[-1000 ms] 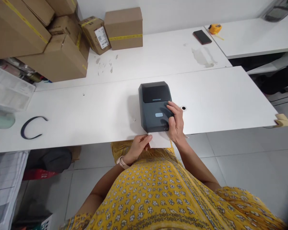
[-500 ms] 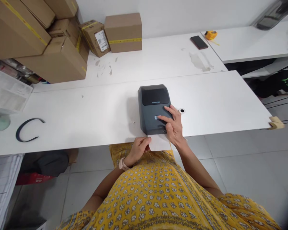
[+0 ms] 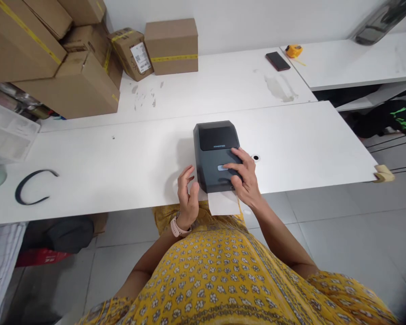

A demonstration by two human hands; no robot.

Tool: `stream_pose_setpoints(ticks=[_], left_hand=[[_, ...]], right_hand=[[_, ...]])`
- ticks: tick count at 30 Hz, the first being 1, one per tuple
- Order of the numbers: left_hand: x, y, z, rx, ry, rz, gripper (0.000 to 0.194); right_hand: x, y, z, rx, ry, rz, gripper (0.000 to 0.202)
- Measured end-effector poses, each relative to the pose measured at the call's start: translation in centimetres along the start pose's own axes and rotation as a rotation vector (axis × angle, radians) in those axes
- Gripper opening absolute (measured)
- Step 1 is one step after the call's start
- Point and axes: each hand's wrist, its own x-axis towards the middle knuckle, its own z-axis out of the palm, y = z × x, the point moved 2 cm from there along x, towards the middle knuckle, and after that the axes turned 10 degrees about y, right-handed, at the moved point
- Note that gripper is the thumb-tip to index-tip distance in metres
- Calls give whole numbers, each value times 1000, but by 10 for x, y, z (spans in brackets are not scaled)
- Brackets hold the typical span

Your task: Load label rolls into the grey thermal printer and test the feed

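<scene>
A dark grey label printer (image 3: 209,174) stands near the front edge of the white table, with a white paper label (image 3: 223,204) sticking out of its front over the edge. My right hand (image 3: 246,177) rests on the printer's right side, fingers apart, the index fingertip on the light blue button (image 3: 222,167). Just left of the printer, my left hand (image 3: 188,194) is raised with fingers apart and holds nothing. A pink watch strap circles the left wrist. Close to my right hand lies a small white roll (image 3: 256,158) with a dark centre.
Cardboard boxes (image 3: 171,47) are stacked at the back left. A dark headband (image 3: 20,189) lies at the left of the table (image 3: 138,153). Toward the back right are a phone (image 3: 278,61) and a yellow tape measure (image 3: 294,50). Tan padding (image 3: 384,174) covers the right front corner.
My left hand has let go of the paper label and moved up and left, beside the printer, its fingers now apart. My right hand stays on the button.
</scene>
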Motion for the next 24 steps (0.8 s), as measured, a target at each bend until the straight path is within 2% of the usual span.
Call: stream_pose_setpoints(ticks=[3, 5, 9, 14, 17, 19, 22, 24], left_hand=[[-10, -5, 3, 4, -117, -23, 56], [-15, -8, 3, 19, -167, -26, 58], [-19, -10, 4, 10, -212, -6, 65], [-19, -6, 4, -16, -187, 19, 68], [-9, 2, 4, -17, -174, 78, 65], [7, 9, 7, -75, -140, 129, 61], [41, 14, 14, -196, 11, 173, 55], [64, 10, 19, -209, 113, 128, 51]], right_hand=[[-21, 12, 2, 173, 191, 245, 52], [-37, 19, 5, 222, 248, 355, 55], [-51, 18, 11, 161, 167, 417, 57], [-45, 3, 6, 108, 135, 390, 64], [-28, -2, -3, 77, 112, 334, 68], [-5, -6, -8, 59, 113, 226, 69], [44, -10, -6, 86, 152, 22, 69], [82, -10, 1, 107, 198, -81, 72]])
